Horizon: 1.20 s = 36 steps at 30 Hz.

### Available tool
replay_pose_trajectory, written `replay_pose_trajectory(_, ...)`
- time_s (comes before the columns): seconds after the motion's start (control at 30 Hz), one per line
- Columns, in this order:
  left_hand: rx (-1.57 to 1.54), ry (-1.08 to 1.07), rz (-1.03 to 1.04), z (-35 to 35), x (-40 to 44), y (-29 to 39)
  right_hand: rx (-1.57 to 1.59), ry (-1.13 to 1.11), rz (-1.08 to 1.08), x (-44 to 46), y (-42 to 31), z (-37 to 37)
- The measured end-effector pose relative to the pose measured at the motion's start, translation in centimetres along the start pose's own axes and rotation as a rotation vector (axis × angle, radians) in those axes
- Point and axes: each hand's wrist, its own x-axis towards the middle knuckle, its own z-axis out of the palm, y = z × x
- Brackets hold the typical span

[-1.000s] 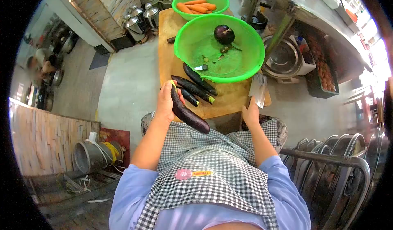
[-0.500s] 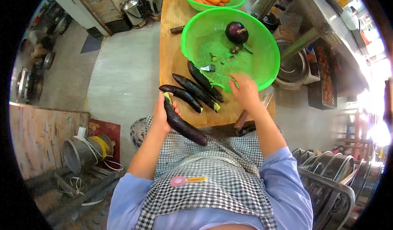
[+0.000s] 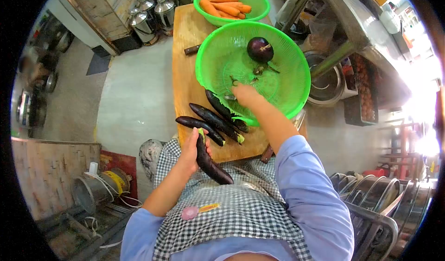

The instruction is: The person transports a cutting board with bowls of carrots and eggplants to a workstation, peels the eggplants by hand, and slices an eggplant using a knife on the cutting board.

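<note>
My left hand (image 3: 189, 153) is closed around a long dark eggplant (image 3: 212, 165). Its pale green cut end points up past the fingers, and the body slants down over the apron. Inside the large green basket (image 3: 301, 70), my right hand (image 3: 244, 94) reaches down with its fingers curled. A small silver and dark object (image 3: 229, 97) shows partly beneath that hand; whether it is gripped is hidden. A round dark eggplant (image 3: 260, 50) and stem scraps (image 3: 258, 70) lie in the basket. Several long eggplants (image 3: 214, 117) rest on the wooden board (image 3: 183, 89) between my hands.
Behind the large basket stands a green basket (image 3: 265, 15) of carrots (image 3: 227, 6). A dark handle (image 3: 192, 50) juts out at the board's left. Near the right front edge lies a knife with a brown handle (image 3: 267, 153). Metal canisters (image 3: 164, 12) stand at the back left.
My right hand has moved left and deeper into the basket, over the small silver and dark object. The left hand keeps its hold on the eggplant. The camera view has shifted slightly.
</note>
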Motion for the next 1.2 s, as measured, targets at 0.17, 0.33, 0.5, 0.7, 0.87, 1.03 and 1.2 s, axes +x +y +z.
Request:
replay_pose_trajectory(0.17,-0.02,-0.017,0.036,1.7,-1.6,1.0,0.319,0.218,0.054,-5.3,1.4,-4.2)
replay_pose_trajectory(0.33,-0.033,-0.035,0.036,2.6,-2.3,-1.1,0.899,0.467,0.216,-11.5,3.0,-6.1)
replay_pose_trajectory(0.5,-0.166,0.095,-0.048,1.7,-2.7,-6.1,1.732,0.639,0.321,-21.3,0.4,-3.5)
replay_pose_trajectory(0.7,-0.321,0.253,0.041,0.9,-3.0,-6.4,1.861,0.687,0.413,-30.2,-0.6,1.4)
replay_pose_trajectory(0.87,-0.424,0.121,0.176,1.1,-2.2,-3.8,1.976,0.699,0.35,-32.2,-0.7,0.5)
replay_pose_trajectory(1.03,-0.648,0.1,0.22,2.8,-2.4,-2.9,2.056,0.53,0.27,-30.3,-3.4,4.6)
replay_pose_trajectory(1.2,-0.554,-0.213,0.162,4.0,-4.0,-5.5,2.551,0.504,0.058,-28.4,-7.1,3.8)
